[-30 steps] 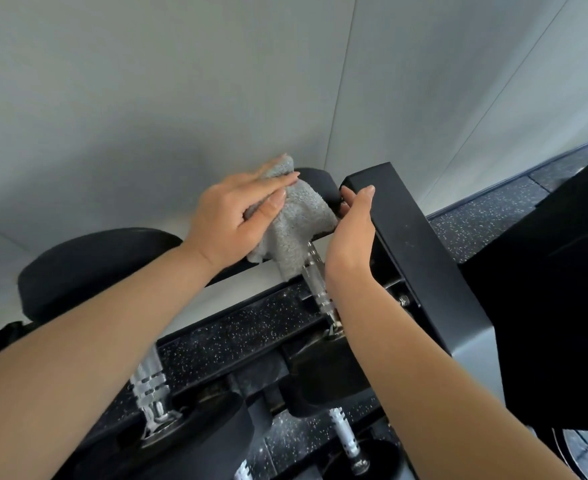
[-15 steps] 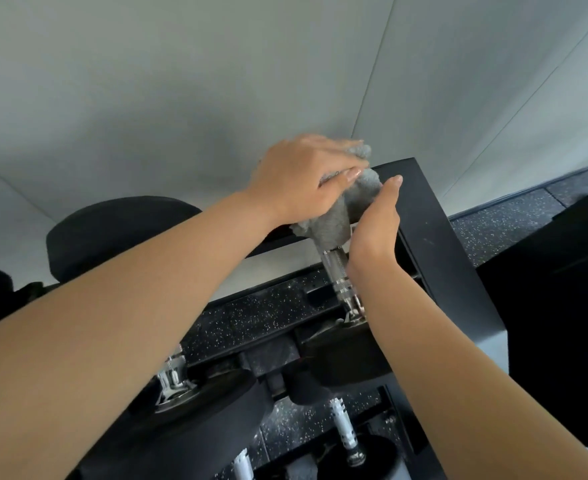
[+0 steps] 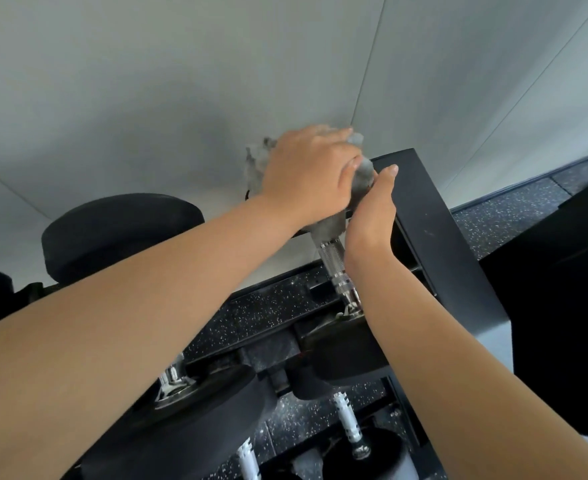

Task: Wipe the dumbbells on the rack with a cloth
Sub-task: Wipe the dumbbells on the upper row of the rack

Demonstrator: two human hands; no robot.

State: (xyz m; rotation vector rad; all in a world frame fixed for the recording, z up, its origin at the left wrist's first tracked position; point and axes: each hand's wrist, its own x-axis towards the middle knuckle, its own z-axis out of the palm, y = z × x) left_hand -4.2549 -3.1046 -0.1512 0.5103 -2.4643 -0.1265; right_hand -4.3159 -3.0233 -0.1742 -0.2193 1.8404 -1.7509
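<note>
A black dumbbell with a knurled chrome handle point(image 3: 334, 263) lies on the top tier of the black rack point(image 3: 438, 244). Its far head is hidden under a grey cloth point(image 3: 362, 178). My left hand point(image 3: 308, 174) grips the cloth and presses it over that far head. My right hand point(image 3: 372, 209) rests against the right side of the same head, fingers straight, between the dumbbell and the rack's end post. The near head point(image 3: 341, 355) is uncovered.
A larger black dumbbell point(image 3: 119, 233) sits to the left on the same tier, its near head point(image 3: 199, 420) low in view. More chrome handles point(image 3: 349, 424) show on the lower tier. A pale wall stands right behind the rack; speckled rubber floor point(image 3: 514, 209) lies to the right.
My left hand has slid with the cloth up and over the far dumbbell head, which now hides beneath it. My right hand has stayed beside the head. The view has shifted left.
</note>
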